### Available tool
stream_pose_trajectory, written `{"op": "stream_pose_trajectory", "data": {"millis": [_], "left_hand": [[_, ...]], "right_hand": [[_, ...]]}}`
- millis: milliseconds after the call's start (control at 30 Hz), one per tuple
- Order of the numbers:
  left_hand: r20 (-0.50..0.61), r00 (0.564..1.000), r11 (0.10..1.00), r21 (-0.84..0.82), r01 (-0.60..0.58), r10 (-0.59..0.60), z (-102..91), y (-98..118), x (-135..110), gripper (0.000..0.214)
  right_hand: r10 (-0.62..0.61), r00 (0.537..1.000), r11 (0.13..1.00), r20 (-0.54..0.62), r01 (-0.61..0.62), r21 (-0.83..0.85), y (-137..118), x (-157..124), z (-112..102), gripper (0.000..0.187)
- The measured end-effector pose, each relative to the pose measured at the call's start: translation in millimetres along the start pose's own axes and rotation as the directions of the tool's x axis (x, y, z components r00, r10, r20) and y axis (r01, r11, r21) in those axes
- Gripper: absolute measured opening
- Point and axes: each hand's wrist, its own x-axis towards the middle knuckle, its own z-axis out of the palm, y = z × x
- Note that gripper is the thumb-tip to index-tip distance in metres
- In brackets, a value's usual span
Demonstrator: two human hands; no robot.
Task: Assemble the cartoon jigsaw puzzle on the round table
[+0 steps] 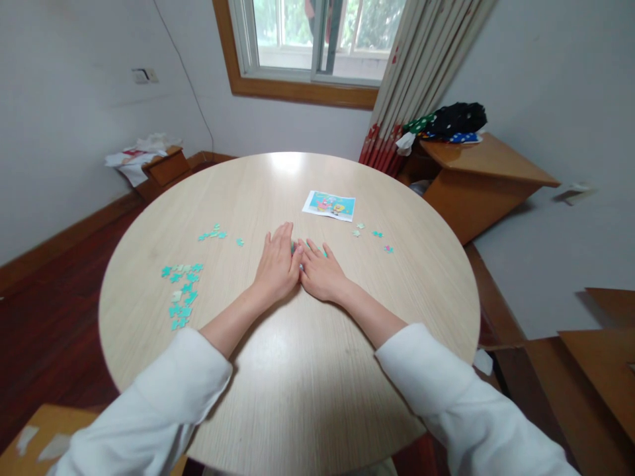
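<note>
My left hand (278,264) rests at the middle of the round table, fingers stretched out and close together, its inner edge down by the tabletop. Beside it, my right hand (321,271) lies palm down with fingers extended, and the two thumbs meet or nearly meet. Bits of teal jigsaw pieces (325,250) show around and under the right fingers; most of what lies there is hidden. Just beyond the hands is a printed picture card (329,205) with cartoon figures on a blue ground. Neither hand visibly grips anything.
On the round table (297,396), teal and pale jigsaw pieces (184,291) lie spread at the left, with a smaller group (213,233) farther back. Several loose pieces (378,234) lie right of the card. A wooden cabinet (489,172) with cloths stands beyond the table's right edge.
</note>
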Motion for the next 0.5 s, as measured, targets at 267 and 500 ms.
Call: {"op": "stream_pose_trajectory", "data": {"millis": [267, 500], "left_hand": [[0.205, 0.973, 0.985, 0.154, 0.071, -0.102, 5.6, 14.6, 6.2, 0.061], [0.331, 0.944, 0.966, 0.245, -0.087, 0.001, 13.1, 21.9, 6.2, 0.062]], "right_hand": [[0.138, 0.891, 0.950, -0.433, 0.005, 0.313, 8.4, 6.4, -9.4, 0.058], [-0.028, 0.939, 0.987, -0.342, 0.080, 0.139, -10.9, 4.4, -13.3, 0.059]]}}
